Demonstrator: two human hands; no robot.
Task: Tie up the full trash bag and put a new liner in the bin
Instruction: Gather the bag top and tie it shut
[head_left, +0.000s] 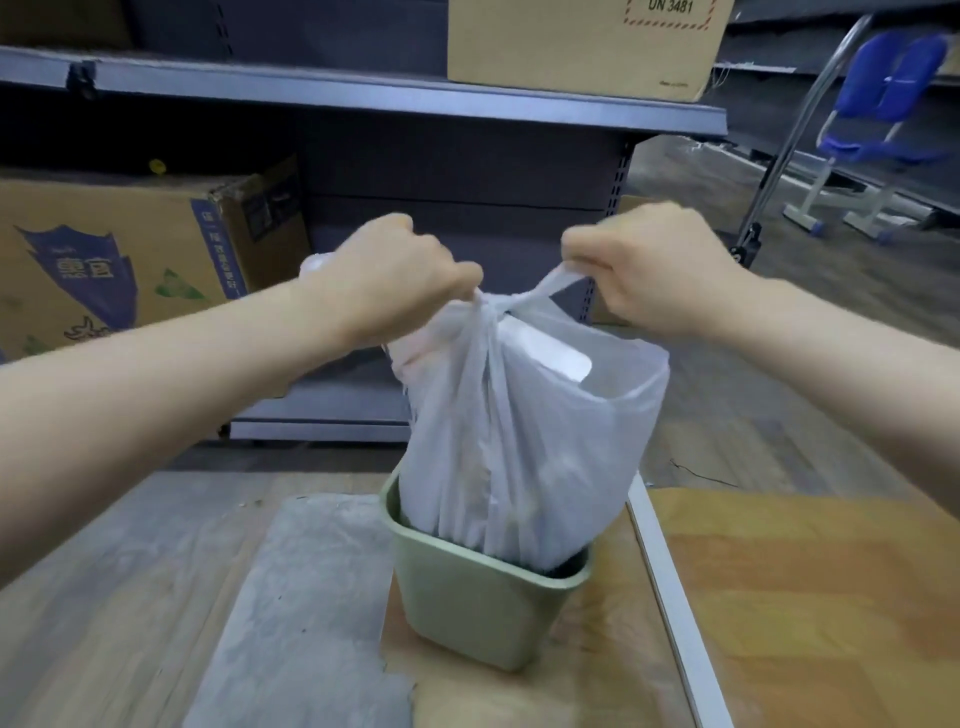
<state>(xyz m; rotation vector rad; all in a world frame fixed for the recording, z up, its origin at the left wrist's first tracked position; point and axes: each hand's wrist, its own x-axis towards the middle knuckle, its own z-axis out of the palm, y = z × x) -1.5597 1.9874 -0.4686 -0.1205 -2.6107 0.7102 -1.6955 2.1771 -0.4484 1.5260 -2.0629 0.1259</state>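
You're tying the trash bag (524, 431), knot half done.
Left hand (387, 278) and right hand (644, 270) are each gripping a handle, pulling apart; bag's sitting in the green bin (467, 608); new liner still to go.

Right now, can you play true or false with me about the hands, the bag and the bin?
1. Both hands, left and right, are pulling on the top of the bag. True.
2. The bag is lying on the floor. False: its bottom sits inside the bin.
3. The bin is green. True.
4. The bag is black. False: it is white and a bit see-through.
5. A flat clear liner lies left of the bin. True.
6. The chair at the back is red. False: it is blue.
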